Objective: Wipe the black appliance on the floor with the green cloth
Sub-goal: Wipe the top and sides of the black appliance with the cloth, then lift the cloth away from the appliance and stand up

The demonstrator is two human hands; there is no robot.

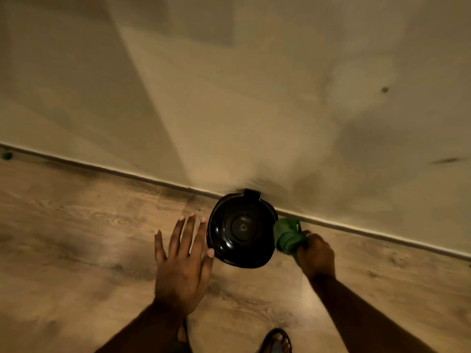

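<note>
A round black appliance (pixel 240 229) with a glossy lid stands on the wooden floor against the wall, seen from above. My right hand (pixel 316 254) is closed around a bunched green cloth (pixel 288 236), which presses against the appliance's right side. My left hand (pixel 182 258) hovers flat with fingers spread just left of the appliance, its thumb tip next to the lower left rim.
A beige wall (pixel 229 98) meets the wooden floor (pixel 76 238) along a skirting line right behind the appliance. A sandalled foot (pixel 276 341) shows at the bottom edge. A small green object (pixel 6 155) lies at the far left by the wall.
</note>
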